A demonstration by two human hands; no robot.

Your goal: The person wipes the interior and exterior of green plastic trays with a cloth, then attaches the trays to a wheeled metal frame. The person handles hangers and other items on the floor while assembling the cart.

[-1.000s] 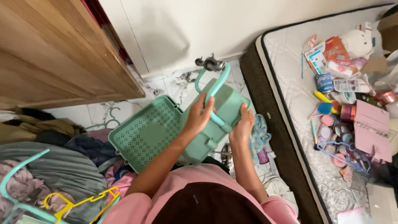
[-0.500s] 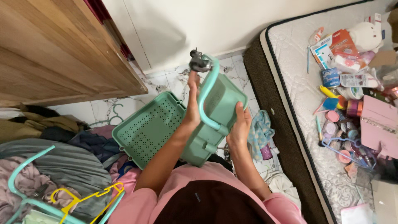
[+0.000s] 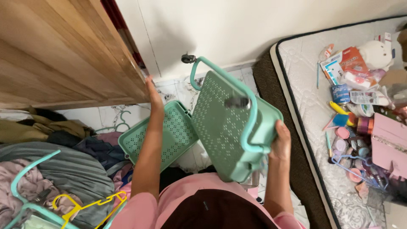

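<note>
Head view: looking down past a pink top, the right hand (image 3: pixel 280 140) grips the lower right edge of a green perforated basket (image 3: pixel 229 123), fingers wrapped round its rim, holding it tilted up off the floor with its underside facing the camera. A teal tubular frame (image 3: pixel 250 106) with small castor wheels (image 3: pixel 188 58) runs round that basket. The left hand (image 3: pixel 153 94) reaches up and away from the basket, fingers extended towards the lower edge of a wooden wardrobe door (image 3: pixel 63 51); whether it touches the door cannot be told. Between the two forearms, lower down, a second green perforated tray (image 3: pixel 161 133) lies on the marble floor. Left of the left arm sits a heap of clothes (image 3: pixel 55 169) with teal and yellow hangers (image 3: pixel 80 208). Right of the right hand, a mattress (image 3: pixel 305 76) carries scattered small toiletries and a plush toy (image 3: pixel 379 53).
</note>
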